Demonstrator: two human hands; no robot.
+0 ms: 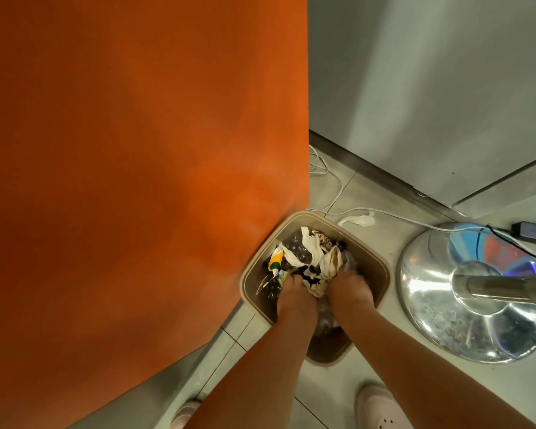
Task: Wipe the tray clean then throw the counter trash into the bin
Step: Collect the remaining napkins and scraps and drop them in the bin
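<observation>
Looking straight down through the head camera, I see both forearms reaching into the bin (367, 258), lower centre of the frame. It's beige, squarish with rounded corners, standing on grey floor tiles, and its upper left side is tucked under the edge of a big orange panel (136, 150) that fills the left half of the frame.

The trash (310, 258) is inside the bin: crumpled white paper, dark plastic, and a yellow-green wrapper (276, 261) at the left side.

The left hand (294, 289) is down on the heap beside the wrapper, fingertips sunk in the trash. I can't tell if it grips or only presses. The right hand (350, 289) is just beside it, against a wad of pale paper, fingers also buried, so the grip is unclear here too.

- A white tissue (358, 219) lies on the floor just above the bin, outside it.
- A white cable (384, 212) runs past the tissue.
- A shiny metal base (440, 320) with a pole (508, 287) sits right of the bin.
- A black adapter (534, 232) lies at the right edge.
- A grey cabinet (430, 88) fills the upper right.
- Pale slippers (381, 407) show at the bottom edge.
</observation>
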